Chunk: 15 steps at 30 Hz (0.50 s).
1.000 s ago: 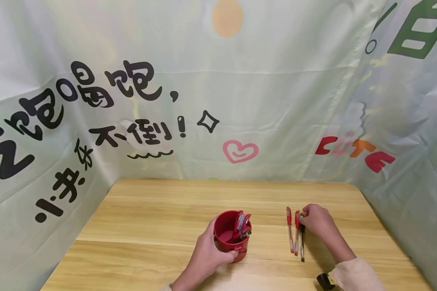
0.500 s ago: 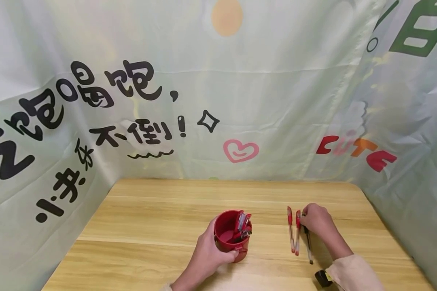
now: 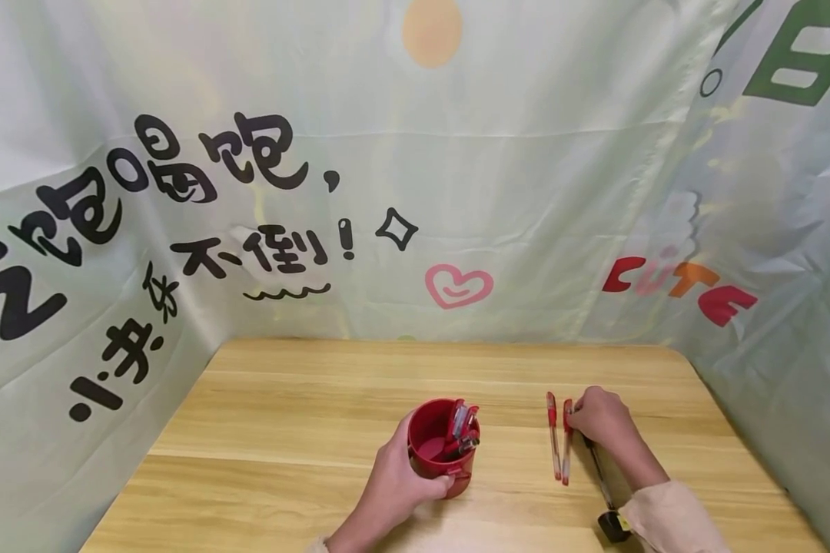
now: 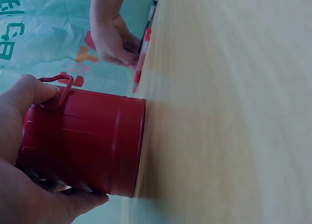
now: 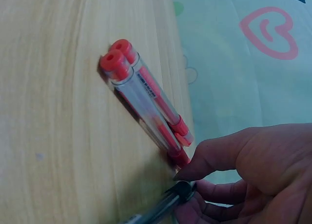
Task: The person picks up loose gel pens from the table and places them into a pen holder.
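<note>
My left hand (image 3: pixel 401 468) is wrapped around a red metal mug (image 3: pixel 462 484) that stands upright on the table, its thumb by the wire handle (image 4: pixel 62 94) in the left wrist view. Several pens (image 3: pixel 462 430) lean inside the mug. On the right, my right hand (image 3: pixel 602 418) pinches one end of a black pen (image 5: pixel 163 204) between thumb and fingers. The black pen (image 3: pixel 600 478) slants toward the right sleeve. Just left of these fingers lie two red-capped gel pens, a nearer one (image 3: pixel 566 453) and a farther one (image 3: pixel 554 438); the thumb tip is right at the nearer one's cap.
The wooden table (image 3: pixel 283 430) is walled on its back and sides by a printed cloth (image 3: pixel 526 192). A small black device (image 3: pixel 613 527) with a yellow label sits at the right sleeve (image 3: pixel 674 518).
The black pen's near end has swung to the right, away from the red pens, while my right hand stays at its far end. The left hand and mug have not moved.
</note>
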Each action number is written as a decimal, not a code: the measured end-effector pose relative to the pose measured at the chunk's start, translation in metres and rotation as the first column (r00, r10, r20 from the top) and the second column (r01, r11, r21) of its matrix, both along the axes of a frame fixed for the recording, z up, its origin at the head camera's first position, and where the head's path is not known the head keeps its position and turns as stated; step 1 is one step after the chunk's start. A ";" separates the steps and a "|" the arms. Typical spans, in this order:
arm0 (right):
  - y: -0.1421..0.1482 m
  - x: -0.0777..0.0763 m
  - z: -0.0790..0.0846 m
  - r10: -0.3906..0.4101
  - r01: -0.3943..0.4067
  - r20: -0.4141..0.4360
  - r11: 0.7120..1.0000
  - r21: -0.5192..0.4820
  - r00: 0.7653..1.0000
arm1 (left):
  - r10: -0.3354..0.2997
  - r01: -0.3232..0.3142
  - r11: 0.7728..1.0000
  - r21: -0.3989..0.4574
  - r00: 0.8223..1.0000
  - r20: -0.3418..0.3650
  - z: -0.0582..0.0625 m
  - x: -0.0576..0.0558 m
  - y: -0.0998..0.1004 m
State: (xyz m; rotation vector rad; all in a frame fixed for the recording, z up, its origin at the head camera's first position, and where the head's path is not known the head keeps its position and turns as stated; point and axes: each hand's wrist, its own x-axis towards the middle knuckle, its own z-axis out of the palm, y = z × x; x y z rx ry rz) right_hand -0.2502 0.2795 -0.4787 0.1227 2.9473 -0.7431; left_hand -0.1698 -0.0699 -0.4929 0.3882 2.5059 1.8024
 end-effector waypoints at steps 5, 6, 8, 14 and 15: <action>0.002 0.002 0.002 -0.010 0.010 -0.001 1.000 -0.020 1.000 | -0.001 0.001 1.000 0.005 1.000 -0.005 0.000 0.000 0.000; 0.002 0.002 0.003 -0.013 0.013 0.001 1.000 -0.027 1.000 | -0.002 0.002 1.000 0.006 1.000 -0.008 0.000 0.000 0.000; 0.002 0.004 0.007 -0.020 0.019 -0.002 0.999 -0.042 1.000 | -0.002 0.002 1.000 0.007 1.000 -0.011 0.000 0.000 0.000; -0.001 0.008 0.023 -0.054 0.050 -0.042 0.996 -0.077 0.998 | -0.004 0.004 1.000 0.010 1.000 -0.008 0.000 0.001 0.000; -0.003 0.008 0.026 -0.062 0.058 -0.049 0.995 -0.080 0.997 | -0.005 0.005 1.000 0.011 1.000 -0.007 -0.001 0.001 0.000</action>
